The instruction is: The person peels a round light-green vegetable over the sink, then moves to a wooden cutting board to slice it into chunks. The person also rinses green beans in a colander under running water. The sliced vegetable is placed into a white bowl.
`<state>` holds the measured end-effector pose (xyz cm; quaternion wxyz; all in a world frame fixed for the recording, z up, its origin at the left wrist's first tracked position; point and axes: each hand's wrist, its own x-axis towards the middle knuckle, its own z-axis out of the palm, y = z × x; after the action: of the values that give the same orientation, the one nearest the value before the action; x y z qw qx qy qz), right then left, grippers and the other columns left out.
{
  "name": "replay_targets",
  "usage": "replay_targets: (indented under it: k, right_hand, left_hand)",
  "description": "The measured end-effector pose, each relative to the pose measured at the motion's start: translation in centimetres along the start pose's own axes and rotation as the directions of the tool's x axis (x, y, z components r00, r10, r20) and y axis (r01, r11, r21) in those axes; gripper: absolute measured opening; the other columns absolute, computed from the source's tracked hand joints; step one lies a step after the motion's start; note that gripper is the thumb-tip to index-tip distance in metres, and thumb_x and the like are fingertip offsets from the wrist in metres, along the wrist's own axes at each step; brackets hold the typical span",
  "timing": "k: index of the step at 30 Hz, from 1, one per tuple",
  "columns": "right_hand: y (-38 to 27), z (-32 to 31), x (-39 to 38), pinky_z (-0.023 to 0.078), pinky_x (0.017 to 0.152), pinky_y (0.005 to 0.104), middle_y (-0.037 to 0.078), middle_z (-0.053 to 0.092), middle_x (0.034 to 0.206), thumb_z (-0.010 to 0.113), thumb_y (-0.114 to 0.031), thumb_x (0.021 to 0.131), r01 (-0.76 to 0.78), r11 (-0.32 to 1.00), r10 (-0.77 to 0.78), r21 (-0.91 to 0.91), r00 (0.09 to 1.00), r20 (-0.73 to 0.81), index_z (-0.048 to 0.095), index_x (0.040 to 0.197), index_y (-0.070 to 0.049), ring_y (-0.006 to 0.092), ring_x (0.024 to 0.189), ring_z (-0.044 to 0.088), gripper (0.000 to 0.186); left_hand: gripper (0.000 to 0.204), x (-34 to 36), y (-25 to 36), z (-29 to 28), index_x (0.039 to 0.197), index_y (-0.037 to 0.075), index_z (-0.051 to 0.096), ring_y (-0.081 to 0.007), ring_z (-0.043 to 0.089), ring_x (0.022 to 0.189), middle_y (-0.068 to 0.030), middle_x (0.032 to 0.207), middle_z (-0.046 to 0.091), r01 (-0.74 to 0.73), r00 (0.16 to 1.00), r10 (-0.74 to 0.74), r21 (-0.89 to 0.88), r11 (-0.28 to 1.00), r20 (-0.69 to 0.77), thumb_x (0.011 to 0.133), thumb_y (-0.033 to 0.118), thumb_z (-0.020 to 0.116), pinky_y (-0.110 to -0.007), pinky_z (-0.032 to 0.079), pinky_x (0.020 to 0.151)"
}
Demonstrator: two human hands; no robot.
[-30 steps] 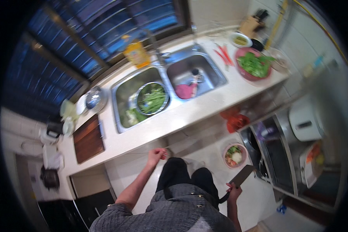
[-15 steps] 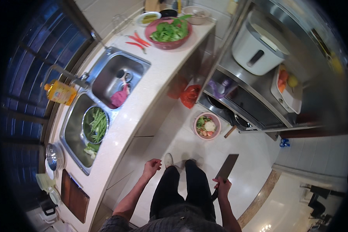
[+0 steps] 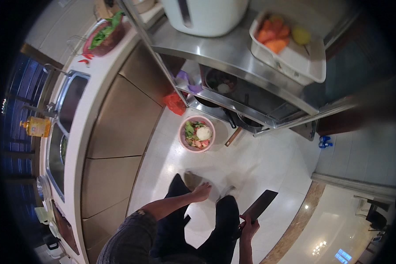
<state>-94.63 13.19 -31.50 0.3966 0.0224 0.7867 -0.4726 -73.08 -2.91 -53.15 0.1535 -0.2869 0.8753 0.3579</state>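
Presently, the right hand [image 3: 249,228] has its fingers wrapped round the rear of a broad, dark, rectangular metal cleaver [image 3: 260,206], which slants outward above the white tiled floor [image 3: 255,165]; the left hand [image 3: 201,192] hovers between the black-trousered legs [image 3: 221,225], its finger spread unclear.

The pale tiled floor [image 3: 268,158] bears a pink tub [image 3: 196,150], right by the metal rack [image 3: 220,104]. On that rack's upper shelf [image 3: 233,45] I see a white container [image 3: 211,22] and, near it, a white tray [image 3: 290,72]. The light counter [image 3: 86,101] holds a reddish bowl [image 3: 112,46], red chillies [image 3: 84,60] close by, and a brown board [image 3: 65,231].
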Motion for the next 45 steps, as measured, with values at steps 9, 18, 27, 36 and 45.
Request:
replay_targets:
  k: [9, 18, 27, 36, 45]
  right_hand:
    - [10.3, 5.7, 20.5, 0.036, 0.041, 0.0234, 0.013, 0.072, 0.078, 0.062, -0.019, 0.097, 0.1, 0.979, -0.072, 0.177, 0.985, -0.156, 0.06, 0.095, 0.006, 0.0081, 0.044, 0.048, 0.025]
    - [13.3, 9.2, 31.3, 0.037, 0.042, 0.025, 0.012, 0.069, 0.072, 0.064, -0.02, 0.096, 0.145, 0.975, -0.111, 0.168, 0.975, -0.192, 0.064, 0.103, 0.006, 0.0102, 0.045, 0.046, 0.026]
    - [13.0, 11.5, 34.3, 0.036, 0.039, 0.0247, 0.017, 0.072, 0.079, 0.063, -0.017, 0.095, 0.131, 0.986, -0.121, 0.107, 0.989, -0.09, 0.061, 0.098, 0.008, 0.0081, 0.039, 0.042, 0.024]
    - [15.1, 14.9, 32.2, 0.038, 0.041, 0.0236, 0.016, 0.073, 0.087, 0.059, -0.014, 0.096, 0.112, 0.993, -0.114, 0.037, 0.992, 0.062, 0.06, 0.096, 0.007, 0.0075, 0.042, 0.042, 0.021]
    - [11.6, 15.5, 19.1, 0.041, 0.043, 0.0252, 0.012, 0.072, 0.086, 0.055, -0.013, 0.1, 0.354, 0.903, -0.246, -0.241, 0.89, 0.385, 0.06, 0.099, 0.006, 0.0104, 0.043, 0.052, 0.02]
  left_hand:
    - [0.054, 37.7, -8.9, 11.8, 0.142, -0.009, 0.038, -0.0419, 0.03, 0.144, -0.0258, 0.156, 0.027, 0.257, 0.943, -0.25, 0.002, 0.966, -0.219, 0.091, 0.007, 0.046, -0.051, 0.032, 0.116]
    - [0.052, 64.1, -24.5, 19.2, 0.144, 0.003, 0.04, -0.0301, 0.031, 0.145, -0.0146, 0.153, 0.034, 0.658, 0.708, -0.03, 0.674, -0.335, -0.706, 0.095, 0.022, 0.049, -0.051, 0.025, 0.119]
    - [0.023, 51.6, -21.3, 23.6, 0.109, 0.006, 0.056, -0.0272, 0.058, 0.111, -0.0107, 0.116, 0.059, 0.403, 0.893, 0.042, 0.839, 0.367, -0.447, 0.09, 0.018, 0.052, -0.039, 0.051, 0.09]
    - [0.028, 30.9, -12.8, 16.0, 0.104, 0.005, 0.058, -0.0256, 0.056, 0.101, -0.0099, 0.105, 0.056, 0.019, 0.79, 0.27, 0.461, 0.887, -0.551, 0.079, 0.017, 0.059, -0.042, 0.048, 0.085]
    - [0.043, 16.6, -17.8, -5.6, 0.119, -0.002, 0.057, -0.0293, 0.057, 0.111, -0.0167, 0.118, 0.059, 0.527, 0.627, -0.216, 0.203, 0.825, -0.748, 0.077, 0.009, 0.06, -0.038, 0.048, 0.093]
